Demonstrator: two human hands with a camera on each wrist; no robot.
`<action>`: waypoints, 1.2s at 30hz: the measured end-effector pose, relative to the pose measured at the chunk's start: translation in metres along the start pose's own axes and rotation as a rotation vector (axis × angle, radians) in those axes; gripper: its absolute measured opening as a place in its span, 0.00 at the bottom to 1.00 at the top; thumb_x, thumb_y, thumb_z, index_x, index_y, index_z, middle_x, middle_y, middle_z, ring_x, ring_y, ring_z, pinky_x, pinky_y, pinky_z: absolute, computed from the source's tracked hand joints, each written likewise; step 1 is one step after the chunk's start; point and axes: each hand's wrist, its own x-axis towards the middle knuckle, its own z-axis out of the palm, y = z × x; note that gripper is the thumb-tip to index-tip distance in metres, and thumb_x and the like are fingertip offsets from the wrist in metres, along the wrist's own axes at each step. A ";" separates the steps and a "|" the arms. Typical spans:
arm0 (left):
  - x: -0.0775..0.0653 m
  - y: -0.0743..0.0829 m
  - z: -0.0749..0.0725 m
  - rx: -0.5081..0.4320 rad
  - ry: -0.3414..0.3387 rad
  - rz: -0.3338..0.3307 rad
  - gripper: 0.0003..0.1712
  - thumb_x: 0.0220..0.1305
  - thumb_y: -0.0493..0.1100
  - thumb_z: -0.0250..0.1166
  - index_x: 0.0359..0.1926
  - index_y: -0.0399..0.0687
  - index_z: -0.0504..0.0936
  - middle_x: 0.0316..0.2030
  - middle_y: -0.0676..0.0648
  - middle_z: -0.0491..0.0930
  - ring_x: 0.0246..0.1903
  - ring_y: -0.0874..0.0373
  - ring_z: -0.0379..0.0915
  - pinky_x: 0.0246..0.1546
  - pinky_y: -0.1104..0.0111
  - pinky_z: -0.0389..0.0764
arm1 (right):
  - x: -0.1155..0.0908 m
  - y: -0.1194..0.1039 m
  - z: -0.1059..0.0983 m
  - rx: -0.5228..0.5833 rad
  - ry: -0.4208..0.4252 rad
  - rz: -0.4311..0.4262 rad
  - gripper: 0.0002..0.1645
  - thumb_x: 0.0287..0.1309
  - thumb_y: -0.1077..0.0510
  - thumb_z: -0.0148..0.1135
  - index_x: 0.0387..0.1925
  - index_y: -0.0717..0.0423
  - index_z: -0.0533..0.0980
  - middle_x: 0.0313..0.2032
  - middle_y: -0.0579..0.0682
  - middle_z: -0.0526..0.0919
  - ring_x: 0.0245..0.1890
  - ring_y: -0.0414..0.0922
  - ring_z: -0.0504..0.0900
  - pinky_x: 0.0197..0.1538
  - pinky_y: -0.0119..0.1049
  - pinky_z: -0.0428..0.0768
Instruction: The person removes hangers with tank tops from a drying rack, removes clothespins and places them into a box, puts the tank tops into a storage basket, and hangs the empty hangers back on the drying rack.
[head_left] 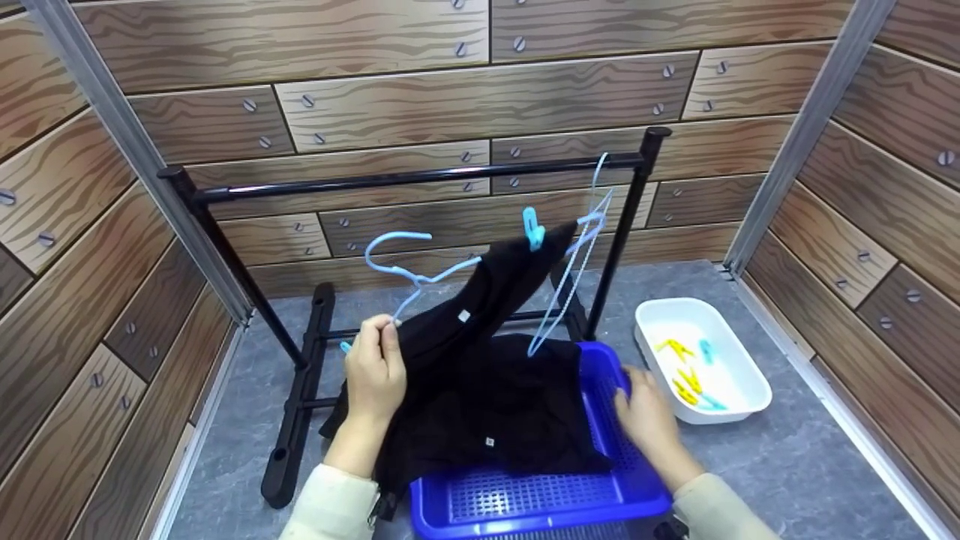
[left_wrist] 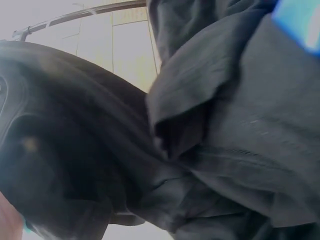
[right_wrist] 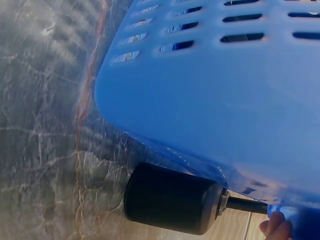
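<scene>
My left hand [head_left: 379,367] pinches the shoulder of a light blue clothes hanger [head_left: 420,277] and the black garment [head_left: 442,322] on it, tilted up to the right. A light blue clothespin [head_left: 534,231] is clipped at the garment's raised shoulder. Below, more black cloth [head_left: 495,420] with a small white mark lies over the blue plastic basket [head_left: 645,487]. In the left wrist view, dark folded fabric [left_wrist: 200,115] fills most of the picture. My right hand [head_left: 649,412] grips the basket's right rim; its fingertips [right_wrist: 277,227] show at the rim in the right wrist view.
A black garment rack [head_left: 420,177] stands behind the basket. Another light blue hanger [head_left: 574,277] hangs at its right end. To the right, a white tub [head_left: 739,375] holds several yellow and blue clothespins. Wood-patterned walls [head_left: 375,75] enclose the grey floor.
</scene>
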 end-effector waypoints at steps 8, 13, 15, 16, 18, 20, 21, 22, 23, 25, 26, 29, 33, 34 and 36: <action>-0.026 -0.008 -0.004 0.029 -0.095 -0.017 0.14 0.70 0.44 0.46 0.35 0.40 0.73 0.27 0.46 0.76 0.24 0.56 0.70 0.25 0.64 0.70 | -0.001 0.000 0.000 0.009 0.009 -0.006 0.25 0.54 0.62 0.56 0.54 0.69 0.68 0.44 0.66 0.74 0.42 0.62 0.76 0.46 0.56 0.73; -0.039 -0.013 -0.007 0.065 -0.174 -0.012 0.12 0.70 0.42 0.46 0.36 0.40 0.72 0.25 0.48 0.74 0.23 0.54 0.70 0.24 0.62 0.70 | -0.001 0.000 0.001 0.008 0.012 0.005 0.25 0.54 0.62 0.57 0.54 0.68 0.69 0.45 0.66 0.74 0.43 0.63 0.76 0.47 0.56 0.72; -0.044 -0.014 -0.008 0.077 -0.218 -0.011 0.09 0.69 0.40 0.47 0.37 0.41 0.72 0.26 0.48 0.75 0.24 0.54 0.72 0.26 0.61 0.71 | -0.002 -0.001 0.000 0.004 0.004 0.014 0.25 0.54 0.62 0.57 0.54 0.68 0.69 0.44 0.65 0.74 0.42 0.62 0.76 0.46 0.55 0.73; -0.046 -0.015 -0.008 0.083 -0.239 -0.012 0.08 0.68 0.39 0.48 0.37 0.42 0.72 0.27 0.48 0.76 0.25 0.54 0.73 0.27 0.61 0.72 | -0.002 -0.001 0.000 0.003 0.001 0.017 0.25 0.54 0.62 0.57 0.54 0.68 0.69 0.44 0.65 0.74 0.42 0.62 0.77 0.46 0.55 0.73; -0.050 -0.016 -0.009 0.101 -0.284 -0.014 0.06 0.67 0.39 0.50 0.37 0.43 0.73 0.29 0.49 0.77 0.28 0.55 0.74 0.29 0.61 0.73 | -0.002 -0.002 0.000 0.001 -0.004 0.020 0.25 0.55 0.62 0.56 0.54 0.67 0.69 0.45 0.65 0.74 0.42 0.63 0.77 0.46 0.56 0.73; -0.054 -0.017 -0.008 0.124 -0.320 -0.005 0.05 0.66 0.38 0.51 0.37 0.44 0.73 0.29 0.50 0.77 0.28 0.56 0.74 0.30 0.62 0.73 | -0.002 -0.002 -0.001 -0.004 -0.008 0.019 0.25 0.55 0.62 0.56 0.55 0.67 0.68 0.45 0.65 0.74 0.42 0.63 0.77 0.46 0.56 0.72; -0.056 -0.017 -0.008 0.138 -0.335 0.002 0.04 0.66 0.39 0.51 0.37 0.45 0.73 0.29 0.50 0.77 0.28 0.57 0.74 0.30 0.62 0.73 | -0.001 -0.002 -0.001 -0.004 -0.006 0.019 0.25 0.55 0.62 0.56 0.55 0.67 0.69 0.45 0.65 0.74 0.42 0.63 0.76 0.46 0.56 0.72; -0.058 -0.018 -0.007 0.152 -0.348 0.010 0.04 0.66 0.39 0.52 0.37 0.45 0.73 0.29 0.50 0.77 0.28 0.57 0.74 0.29 0.62 0.74 | -0.001 -0.002 -0.001 -0.005 -0.004 0.017 0.25 0.55 0.62 0.56 0.55 0.67 0.69 0.45 0.65 0.74 0.42 0.63 0.76 0.47 0.56 0.72; -0.059 -0.018 -0.007 0.163 -0.358 0.021 0.05 0.66 0.39 0.52 0.37 0.45 0.73 0.28 0.51 0.77 0.28 0.57 0.74 0.29 0.62 0.74 | -0.001 -0.002 -0.002 -0.004 -0.002 0.016 0.25 0.55 0.62 0.56 0.54 0.67 0.69 0.45 0.65 0.74 0.43 0.63 0.76 0.47 0.56 0.72; -0.062 -0.018 -0.006 0.182 -0.378 0.038 0.05 0.66 0.40 0.52 0.38 0.45 0.74 0.28 0.51 0.77 0.28 0.57 0.74 0.28 0.62 0.74 | -0.001 -0.002 -0.002 -0.001 -0.001 0.014 0.25 0.55 0.62 0.56 0.54 0.67 0.69 0.45 0.65 0.74 0.43 0.63 0.76 0.47 0.55 0.72; -0.064 -0.018 -0.005 0.190 -0.389 0.048 0.05 0.66 0.40 0.52 0.38 0.46 0.74 0.28 0.51 0.77 0.28 0.57 0.74 0.28 0.62 0.74 | -0.001 -0.002 -0.002 0.001 0.000 0.012 0.25 0.55 0.62 0.56 0.54 0.67 0.69 0.45 0.66 0.74 0.43 0.63 0.76 0.47 0.55 0.72; -0.067 -0.017 -0.003 0.210 -0.429 0.073 0.06 0.67 0.42 0.51 0.38 0.46 0.74 0.28 0.51 0.78 0.28 0.56 0.74 0.28 0.63 0.73 | -0.001 -0.003 -0.002 0.002 0.000 0.010 0.25 0.55 0.62 0.56 0.54 0.68 0.69 0.45 0.66 0.74 0.43 0.63 0.76 0.48 0.55 0.72; -0.070 -0.016 0.000 0.231 -0.482 0.102 0.07 0.67 0.43 0.51 0.38 0.47 0.74 0.28 0.52 0.78 0.29 0.56 0.75 0.29 0.63 0.74 | -0.001 -0.003 -0.002 -0.004 0.001 0.006 0.24 0.55 0.62 0.55 0.54 0.68 0.69 0.46 0.66 0.73 0.44 0.64 0.76 0.48 0.55 0.71; -0.070 -0.015 0.001 0.233 -0.492 0.104 0.07 0.67 0.43 0.51 0.38 0.47 0.74 0.28 0.52 0.78 0.29 0.56 0.75 0.29 0.63 0.74 | -0.001 -0.003 -0.002 -0.005 0.003 0.005 0.24 0.55 0.62 0.56 0.54 0.68 0.69 0.46 0.66 0.73 0.44 0.64 0.76 0.48 0.55 0.71; -0.071 -0.014 0.002 0.240 -0.506 0.109 0.07 0.67 0.43 0.51 0.39 0.47 0.74 0.29 0.52 0.78 0.30 0.56 0.76 0.29 0.63 0.75 | -0.001 -0.003 -0.002 -0.002 0.005 0.003 0.24 0.54 0.62 0.56 0.54 0.68 0.69 0.46 0.67 0.73 0.44 0.64 0.75 0.49 0.56 0.71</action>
